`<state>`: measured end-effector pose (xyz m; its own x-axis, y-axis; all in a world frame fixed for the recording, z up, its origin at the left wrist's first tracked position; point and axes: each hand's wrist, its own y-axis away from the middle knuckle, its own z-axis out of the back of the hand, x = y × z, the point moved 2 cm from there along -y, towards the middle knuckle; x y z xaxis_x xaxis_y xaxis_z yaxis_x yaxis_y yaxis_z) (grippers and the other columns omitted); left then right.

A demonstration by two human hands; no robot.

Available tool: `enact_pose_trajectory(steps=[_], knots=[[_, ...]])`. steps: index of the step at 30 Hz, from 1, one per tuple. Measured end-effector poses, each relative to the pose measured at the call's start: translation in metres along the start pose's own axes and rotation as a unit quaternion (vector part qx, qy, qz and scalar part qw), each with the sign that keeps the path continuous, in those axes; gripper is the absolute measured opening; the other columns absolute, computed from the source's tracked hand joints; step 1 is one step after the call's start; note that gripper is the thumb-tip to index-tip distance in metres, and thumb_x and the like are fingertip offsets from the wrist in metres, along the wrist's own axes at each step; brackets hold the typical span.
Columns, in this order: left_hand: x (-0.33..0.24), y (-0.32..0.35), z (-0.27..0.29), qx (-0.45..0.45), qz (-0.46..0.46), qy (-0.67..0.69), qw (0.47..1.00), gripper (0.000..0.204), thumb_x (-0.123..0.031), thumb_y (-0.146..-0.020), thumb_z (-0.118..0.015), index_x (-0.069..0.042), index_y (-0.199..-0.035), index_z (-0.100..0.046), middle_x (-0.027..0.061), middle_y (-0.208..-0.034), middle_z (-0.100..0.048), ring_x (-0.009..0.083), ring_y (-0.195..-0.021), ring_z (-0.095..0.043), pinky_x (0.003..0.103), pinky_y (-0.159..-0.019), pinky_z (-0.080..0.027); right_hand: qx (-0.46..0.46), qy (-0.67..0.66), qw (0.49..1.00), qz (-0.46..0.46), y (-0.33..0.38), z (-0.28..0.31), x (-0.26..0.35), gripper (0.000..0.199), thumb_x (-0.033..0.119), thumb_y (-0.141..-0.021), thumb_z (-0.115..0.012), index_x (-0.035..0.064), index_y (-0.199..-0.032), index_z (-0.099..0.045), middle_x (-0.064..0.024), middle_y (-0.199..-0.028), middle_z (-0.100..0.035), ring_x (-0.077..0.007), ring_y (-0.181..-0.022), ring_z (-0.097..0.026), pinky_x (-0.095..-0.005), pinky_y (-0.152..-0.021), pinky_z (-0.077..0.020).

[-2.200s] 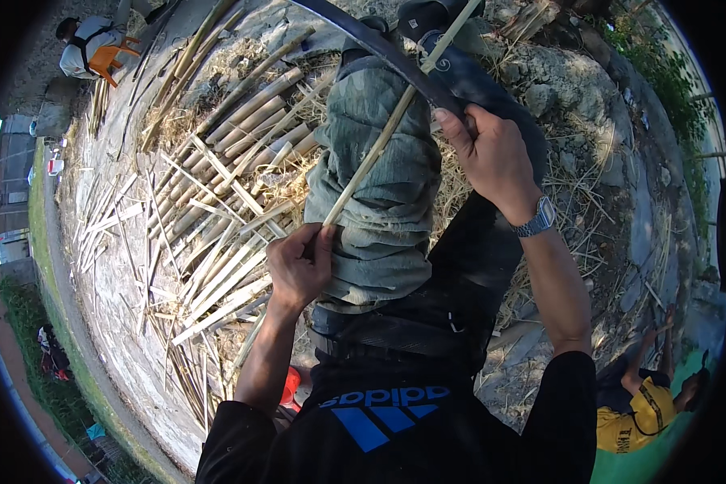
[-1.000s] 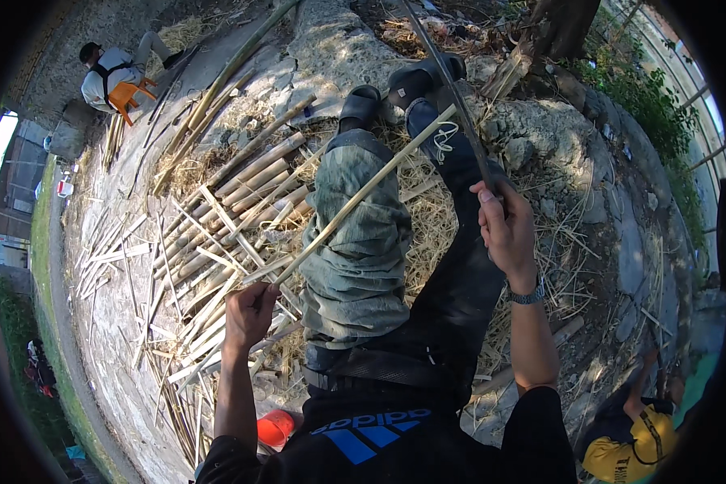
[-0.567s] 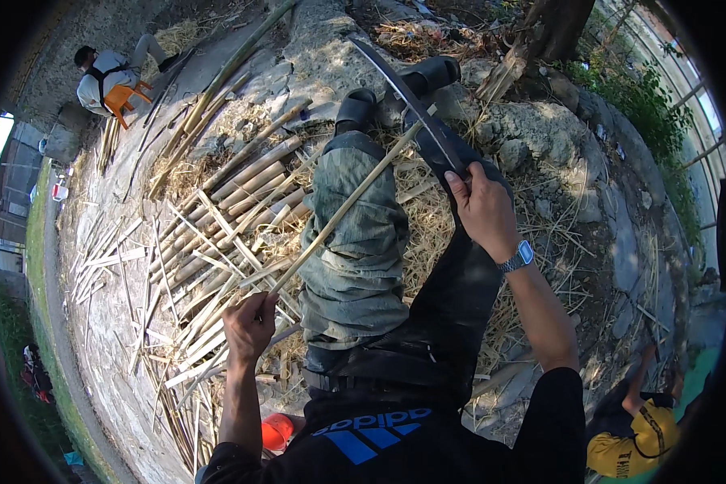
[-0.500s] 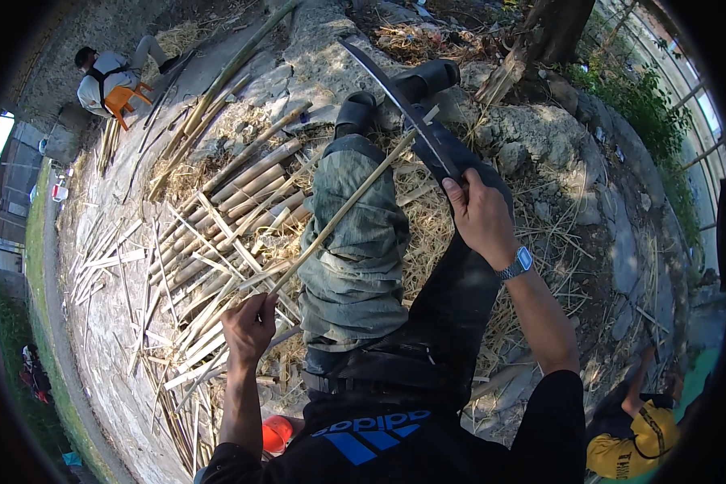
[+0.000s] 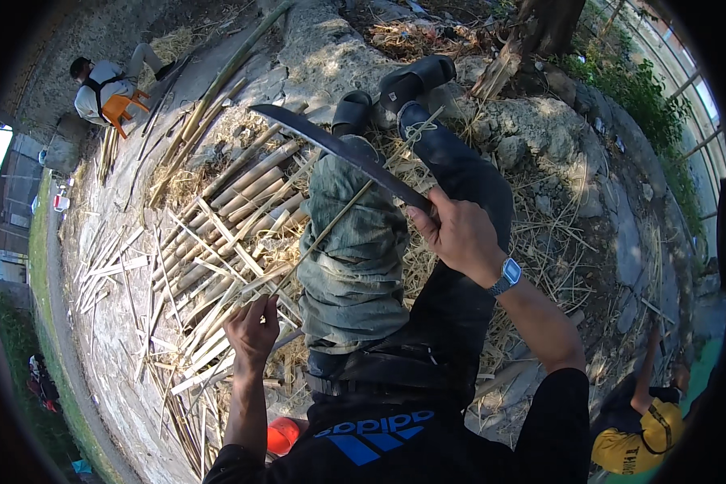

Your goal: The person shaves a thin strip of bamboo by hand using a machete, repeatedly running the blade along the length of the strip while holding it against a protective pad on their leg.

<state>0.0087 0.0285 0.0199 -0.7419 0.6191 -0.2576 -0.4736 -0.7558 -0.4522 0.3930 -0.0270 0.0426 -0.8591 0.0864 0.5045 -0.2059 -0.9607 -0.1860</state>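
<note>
My right hand (image 5: 460, 238) is closed round the handle of a machete (image 5: 331, 143). Its long dark, slightly curved blade points up and left across my left leg. Beneath the blade runs a thin bamboo strip (image 5: 327, 234), slanting over the grey-green cloth (image 5: 351, 278) that wraps that leg. My left hand (image 5: 252, 327) is closed on the strip's near end, left of my lap. Beyond the blade, the strip's far end (image 5: 427, 127), which looks frayed, reaches past my right leg. Whether blade and strip touch, I cannot tell.
Cut bamboo poles (image 5: 254, 194) and split strips (image 5: 206, 343) lie to the left. A red container (image 5: 281, 436) is beside my left hip. One person sits on an orange chair (image 5: 121, 111) at far left; another, in a yellow top (image 5: 636, 440), is at lower right. A tree trunk (image 5: 532, 40) stands ahead.
The machete has swung down and left, from pointing up over my right leg to lying across the strip. My right hand moved slightly lower and left; the left stays about where it was.
</note>
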Motion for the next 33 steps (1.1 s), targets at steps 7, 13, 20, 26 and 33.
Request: enact_pose_trajectory(steps=[7, 13, 20, 26, 33], knots=[[0.016, 0.004, 0.009, 0.1, 0.139, 0.139, 0.975, 0.021, -0.012, -0.094, -0.076, -0.002, -0.077, -0.07, 0.0063, -0.051, -0.053, 0.0119, -0.045, -0.047, 0.033, -0.045, -0.037, -0.142, -0.002, 0.983, -0.113, -0.047, -0.006, -0.085, 0.05, 0.046, -0.105, -0.055, -0.0022, -0.109, -0.067, -0.0185, -0.065, -0.068, -0.0401, -0.062, -0.069, -0.0487, -0.055, -0.0539], [0.029, 0.002, 0.009, 0.136, 0.146, 0.155, 0.968, 0.026, -0.015, -0.095, -0.076, 0.002, -0.076, -0.071, 0.0028, -0.047, -0.045, 0.009, -0.044, -0.036, 0.031, -0.044, -0.03, -0.164, -0.121, 0.942, -0.266, -0.058, -0.002, -0.148, 0.059, 0.053, -0.104, -0.055, -0.0037, -0.094, -0.068, -0.018, -0.071, -0.069, -0.0376, -0.068, -0.069, -0.0472, -0.065, -0.0539], [0.04, 0.005, 0.009, 0.155, 0.179, 0.161, 0.958, 0.022, -0.013, -0.094, -0.075, 0.002, -0.078, -0.073, 0.0027, -0.048, -0.046, 0.0085, -0.045, -0.037, 0.031, -0.045, -0.031, -0.182, -0.275, 0.934, -0.139, -0.054, 0.016, -0.047, 0.04, 0.034, -0.091, -0.082, -0.0009, -0.098, -0.064, -0.0072, -0.083, -0.072, -0.0138, -0.072, -0.067, -0.032, -0.069, -0.0566], [0.044, 0.007, 0.01, 0.163, 0.184, 0.149, 0.958, 0.021, -0.013, -0.093, -0.075, 0.001, -0.078, -0.073, 0.0044, -0.048, -0.047, 0.0092, -0.044, -0.039, 0.031, -0.045, -0.033, -0.164, -0.406, 0.887, -0.146, -0.066, 0.03, -0.029, 0.035, 0.01, -0.079, -0.09, -0.0016, -0.097, -0.062, -0.0094, -0.088, -0.074, -0.0169, -0.078, -0.072, -0.0321, -0.072, -0.0569], [0.034, -0.002, 0.016, 0.193, 0.167, 0.16, 0.953, 0.02, -0.012, -0.093, -0.075, 0.002, -0.079, -0.074, 0.005, -0.048, -0.051, 0.0085, -0.043, -0.041, 0.03, -0.044, -0.033, -0.201, -0.164, 0.958, -0.124, -0.062, 0.062, -0.051, 0.031, 0.014, -0.078, -0.089, -0.0006, -0.091, -0.065, -0.0111, -0.075, -0.07, -0.0208, -0.07, -0.07, -0.0366, -0.066, -0.0541]])
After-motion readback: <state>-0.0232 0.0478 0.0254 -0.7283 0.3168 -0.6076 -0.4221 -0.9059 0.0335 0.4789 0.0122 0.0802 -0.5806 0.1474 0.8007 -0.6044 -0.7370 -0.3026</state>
